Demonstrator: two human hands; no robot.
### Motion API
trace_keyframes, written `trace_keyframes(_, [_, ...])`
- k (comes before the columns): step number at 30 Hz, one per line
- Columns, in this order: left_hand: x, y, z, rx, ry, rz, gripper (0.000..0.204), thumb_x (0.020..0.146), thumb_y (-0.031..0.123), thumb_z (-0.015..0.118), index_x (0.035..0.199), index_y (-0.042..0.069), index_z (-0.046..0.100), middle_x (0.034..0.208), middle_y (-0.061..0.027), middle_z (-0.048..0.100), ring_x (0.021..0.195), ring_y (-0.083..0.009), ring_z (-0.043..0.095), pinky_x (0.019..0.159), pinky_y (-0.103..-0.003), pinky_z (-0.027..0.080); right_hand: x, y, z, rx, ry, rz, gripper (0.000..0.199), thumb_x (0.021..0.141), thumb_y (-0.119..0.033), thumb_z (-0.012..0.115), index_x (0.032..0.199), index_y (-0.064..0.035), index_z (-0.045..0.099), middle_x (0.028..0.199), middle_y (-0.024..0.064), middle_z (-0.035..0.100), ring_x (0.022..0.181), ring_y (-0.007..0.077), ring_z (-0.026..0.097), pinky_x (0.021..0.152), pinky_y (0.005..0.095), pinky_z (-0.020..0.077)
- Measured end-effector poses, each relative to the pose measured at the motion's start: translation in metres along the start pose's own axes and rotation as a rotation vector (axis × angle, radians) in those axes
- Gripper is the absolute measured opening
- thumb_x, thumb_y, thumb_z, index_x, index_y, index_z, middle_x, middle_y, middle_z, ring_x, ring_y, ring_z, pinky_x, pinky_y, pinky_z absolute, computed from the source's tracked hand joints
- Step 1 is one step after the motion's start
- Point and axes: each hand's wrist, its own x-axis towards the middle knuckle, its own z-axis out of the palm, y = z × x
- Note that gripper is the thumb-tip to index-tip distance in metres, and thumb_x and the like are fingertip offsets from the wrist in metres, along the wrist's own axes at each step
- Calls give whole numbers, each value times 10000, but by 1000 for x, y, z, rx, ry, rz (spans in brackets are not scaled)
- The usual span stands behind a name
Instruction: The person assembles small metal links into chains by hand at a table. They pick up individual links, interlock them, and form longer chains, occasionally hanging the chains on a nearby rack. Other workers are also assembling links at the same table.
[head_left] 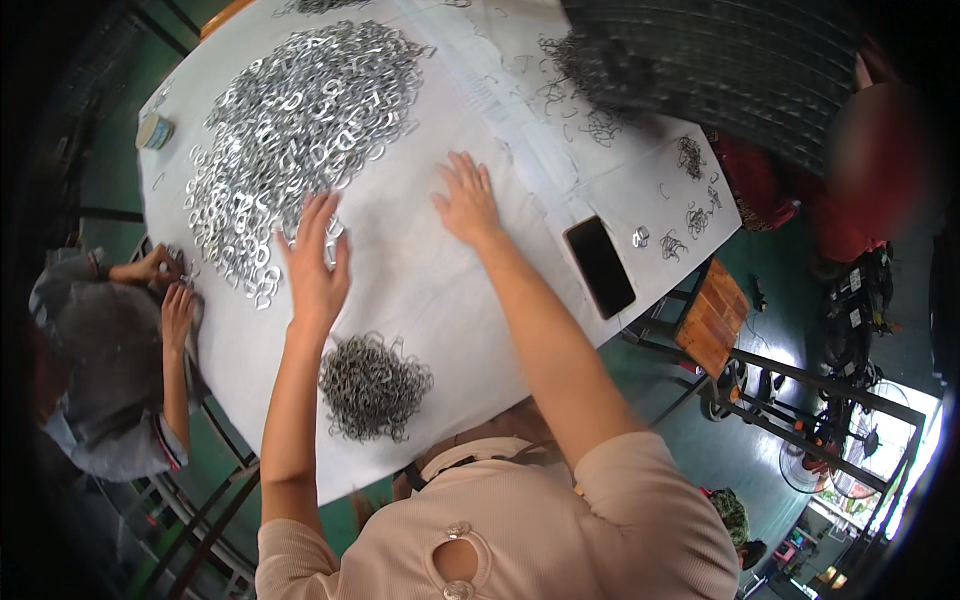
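My left hand (318, 262) rests with its fingers apart at the near edge of a large heap of shiny, flat metal rings (310, 125), many of them D-shaped. Its fingertips touch or hover over the outermost rings; I cannot tell which. My right hand (467, 203) is on or just over the white table cover (415, 275), fingers spread and nothing in them. Between my left forearm and the table's near edge sits a small pile of dark bent wire pieces (375, 388), like hooks or open links.
A black phone (600, 266) lies right of my right arm, with small wire clusters (697, 220) beyond it. A cup (154, 132) stands far left. One person's hands (160, 270) work at the left edge. A dark ribbed shape (720, 70) covers the far right; a wooden stool (712, 315) stands below.
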Motion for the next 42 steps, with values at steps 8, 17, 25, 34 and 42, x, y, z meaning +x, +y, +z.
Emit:
trace_keyframes(8, [-213,-66,-97,-90,391,-493,310,928,78,505,1222,4,568,1213,-139,607,1147,-255,560,987,-338,412,-5,24,2,62,-112,-73,416,925,-341,517,1275,-119,547,1429,133,409,1379,317,279,1120,484,203])
trace_keyframes(17, [-321,-63,-36,-152,462,-618,338,946,101,449,1263,-1,508,1297,-183,527,1264,-324,450,1057,-387,328,-167,-87,2,74,-85,-126,404,946,-313,503,1285,-95,522,1417,105,432,1351,312,336,1115,488,211])
trace_keyframes(25, [-340,-59,-14,-118,308,-467,405,937,114,418,1324,-1,437,1350,-207,460,1302,-360,379,1107,-470,226,-175,-153,-87,556,170,106,373,976,-227,471,1305,-52,467,1195,162,565,1087,238,567,885,344,470])
trace_keyframes(34, [-315,-98,-25,-249,291,-334,272,951,99,423,1155,9,577,1120,-177,606,1035,-301,582,898,-375,445,-255,-56,-66,687,12,516,227,942,-215,542,960,-12,640,770,83,672,602,120,604,547,270,483])
trace_keyframes(42, [-308,-142,-41,-895,314,-529,297,1007,208,417,1016,-13,615,804,-71,636,661,-109,565,610,-245,466,-286,-104,-19,200,91,599,187,859,-286,638,932,-118,679,719,10,683,654,122,642,628,269,477])
